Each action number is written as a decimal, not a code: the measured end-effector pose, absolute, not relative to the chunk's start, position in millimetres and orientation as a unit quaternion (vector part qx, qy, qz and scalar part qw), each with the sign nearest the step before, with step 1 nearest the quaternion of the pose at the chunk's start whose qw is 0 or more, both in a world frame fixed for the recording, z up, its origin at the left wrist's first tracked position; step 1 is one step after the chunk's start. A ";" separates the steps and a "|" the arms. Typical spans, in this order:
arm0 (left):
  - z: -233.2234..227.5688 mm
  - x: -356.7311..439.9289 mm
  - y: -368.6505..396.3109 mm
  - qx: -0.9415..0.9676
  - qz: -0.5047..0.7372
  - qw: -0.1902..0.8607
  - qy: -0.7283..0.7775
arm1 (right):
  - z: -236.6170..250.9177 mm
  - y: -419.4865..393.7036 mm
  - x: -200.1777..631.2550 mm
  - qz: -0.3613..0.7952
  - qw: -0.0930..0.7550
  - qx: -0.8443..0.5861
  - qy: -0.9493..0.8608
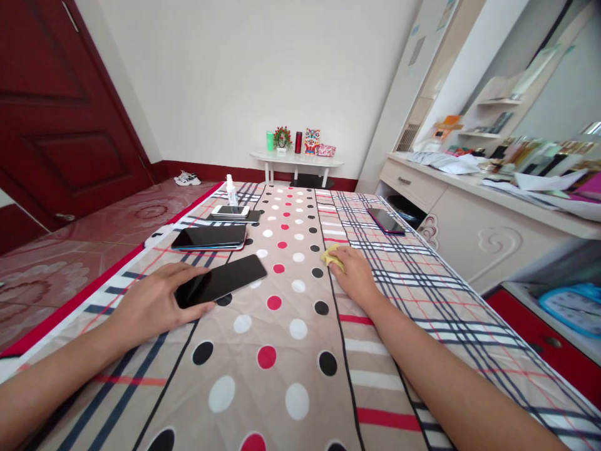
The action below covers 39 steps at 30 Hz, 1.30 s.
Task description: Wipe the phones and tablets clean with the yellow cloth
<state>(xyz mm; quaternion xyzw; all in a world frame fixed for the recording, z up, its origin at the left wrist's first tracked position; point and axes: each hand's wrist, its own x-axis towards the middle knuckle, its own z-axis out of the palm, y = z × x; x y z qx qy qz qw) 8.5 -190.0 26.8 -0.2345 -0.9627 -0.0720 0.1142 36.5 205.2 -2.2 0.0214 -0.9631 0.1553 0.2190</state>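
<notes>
Lying flat on the patterned cloth of the tabletop (300, 376), a black phone (220, 280) is pinned at its near end by the left hand (154, 304), fingers closed over its edge. The right hand (354, 272) presses a small yellow cloth (331, 255), bunched under its fingers, just to the right of the phone. The cloth does not yet touch the screen, so wiping seems not begun. Further back lie a tablet (210, 237), a white phone (230, 211), a spray bottle (231, 190), and a dark phone (385, 220) well apart on the right.
</notes>
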 end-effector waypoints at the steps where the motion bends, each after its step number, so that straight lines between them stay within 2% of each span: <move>1: 27.8 10.4 -177.6 -0.237 -0.063 0.114 -0.963 | -2.4 205.5 36.3 0.161 0.222 0.019 -0.962; 9: 54.2 8.8 -52.3 -0.248 -0.053 0.098 -0.962 | -8.0 215.1 32.3 0.223 0.241 0.021 -0.944; 14: 44.2 8.0 -2.9 -0.253 -0.076 0.111 -0.958 | -14.0 224.6 26.2 0.254 0.261 0.008 -0.931; 18: 37.3 14.6 -2.4 -0.270 -0.111 0.089 -0.952 | -14.4 230.8 23.0 0.304 0.278 -0.064 -0.909; 23: 39.4 20.0 -21.7 -0.344 -0.185 -0.023 -0.920 | -10.9 232.9 25.3 0.391 0.339 -0.123 -0.847; 28: 27.6 13.6 -23.0 -0.379 -0.289 -0.078 -0.876 | -6.4 225.9 30.6 0.386 0.340 -0.046 -0.856; 39: 11.2 1.9 -22.5 -0.362 -0.337 -0.020 -0.869 | -9.6 223.9 21.2 0.287 0.245 0.119 -0.918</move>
